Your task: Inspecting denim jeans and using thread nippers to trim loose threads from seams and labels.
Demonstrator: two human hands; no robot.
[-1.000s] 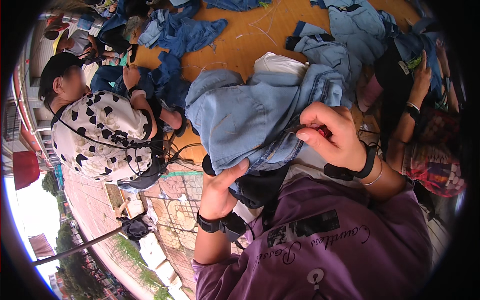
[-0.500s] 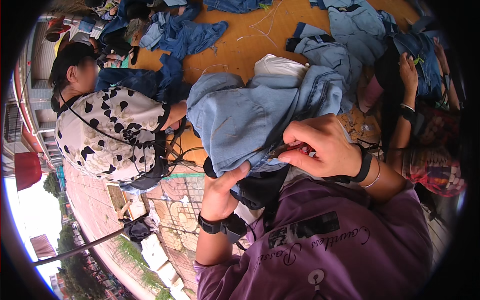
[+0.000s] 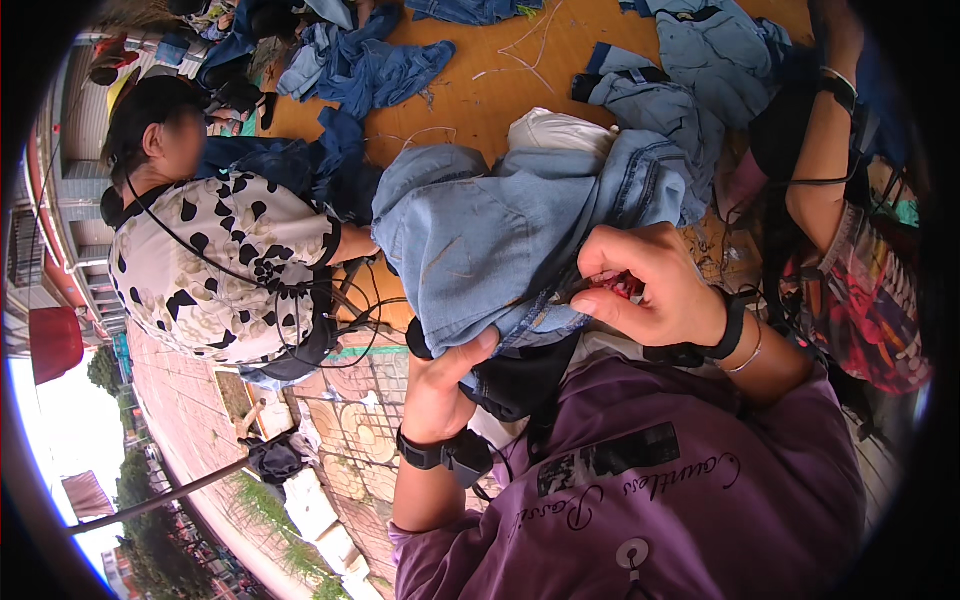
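Observation:
A light-blue denim garment (image 3: 450, 240) is bunched in front of me, a dark stitched seam along its lower right part. My left hand (image 3: 445, 375) grips its lower edge, thumb pressed on the cloth. My right hand (image 3: 645, 290) is closed around a small red-handled tool (image 3: 622, 283) at that seam; the tool's tip is hard to make out between fingers and cloth. Dark fabric (image 3: 515, 385) hangs beneath the garment, and a white bundle (image 3: 560, 130) lies just behind it.
A wooden table (image 3: 500, 80) holds blue denim piles (image 3: 350, 70) and pale-blue garments (image 3: 700, 60). A co-worker in a spotted shirt (image 3: 220, 260) sits at my left among black cables (image 3: 360, 310). Another person's arm (image 3: 820, 190) reaches up at my right. Paved ground (image 3: 340, 430) lies below.
My right hand has shifted down and left along the seam, then slightly back. The co-worker at left leans farther forward with lowered arm. The arm at right has moved higher.

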